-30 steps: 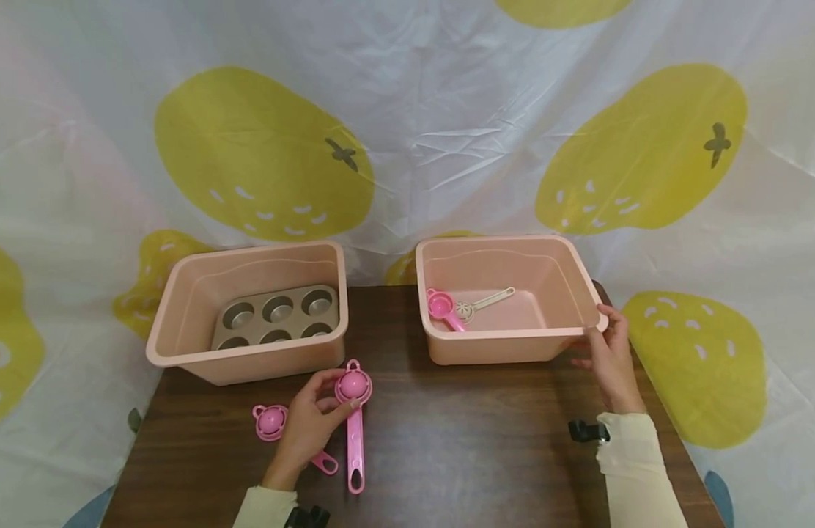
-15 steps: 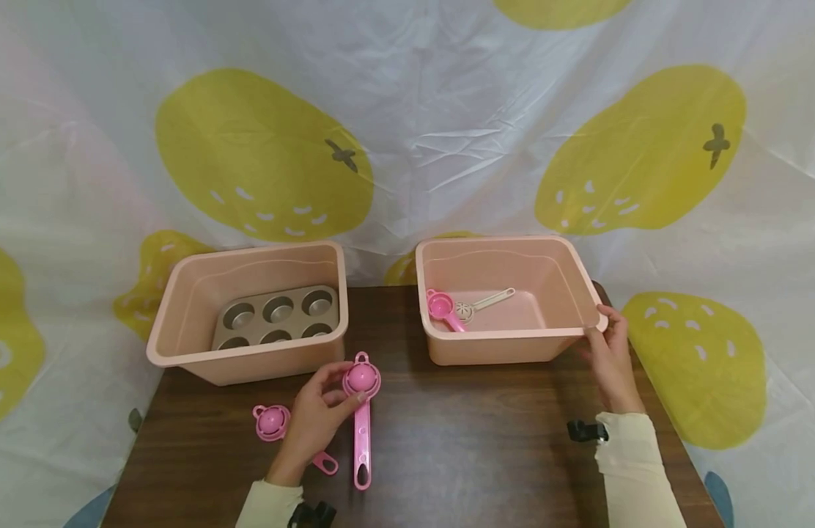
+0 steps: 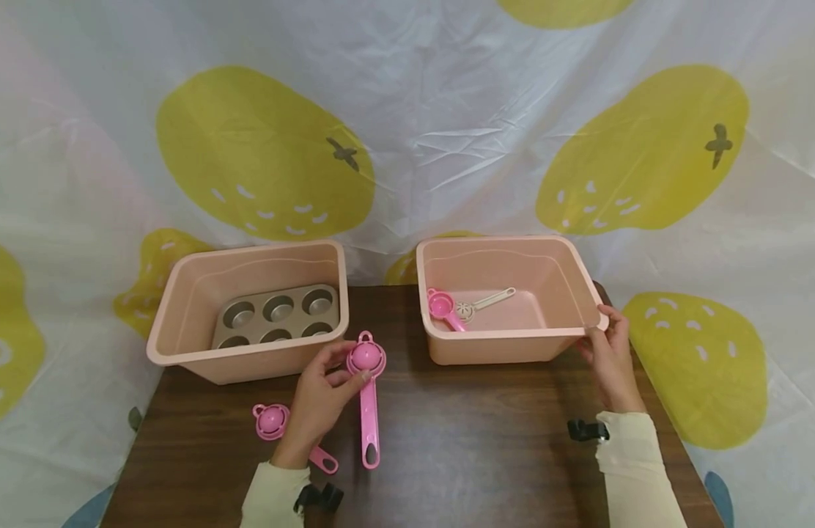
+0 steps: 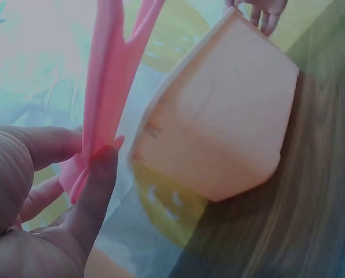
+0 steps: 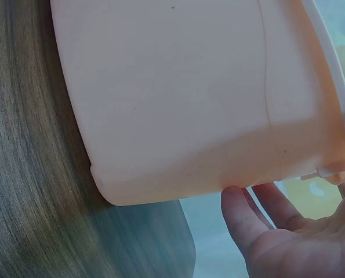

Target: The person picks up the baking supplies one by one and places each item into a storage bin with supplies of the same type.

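My left hand [image 3: 325, 392] pinches a pink egg separator [image 3: 369, 425] by its round cup, the long handle pointing down toward me. In the left wrist view the pink egg separator [image 4: 106, 75] is seen close up between thumb and fingers. A second pink egg separator [image 3: 271, 421] lies on the table, partly hidden under the left wrist. At the right, my right hand [image 3: 608, 363] holds the front right corner of a peach plastic bin [image 3: 493, 347]. Its fingers lie under the rim in the right wrist view. Inside that bin are another pink separator [image 3: 441, 305] and a cream one [image 3: 489, 299].
A second peach bin [image 3: 262, 364] stands at the left with a muffin tin [image 3: 278, 315] in it. Both bins sit at the back of the dark wooden table [image 3: 460, 440], before a lemon-print cloth [image 3: 407, 110]. A gap of table separates the bins.
The left hand has carried the pink egg separator a little to the right and toward the bins. The right hand has stayed at the bin's corner.
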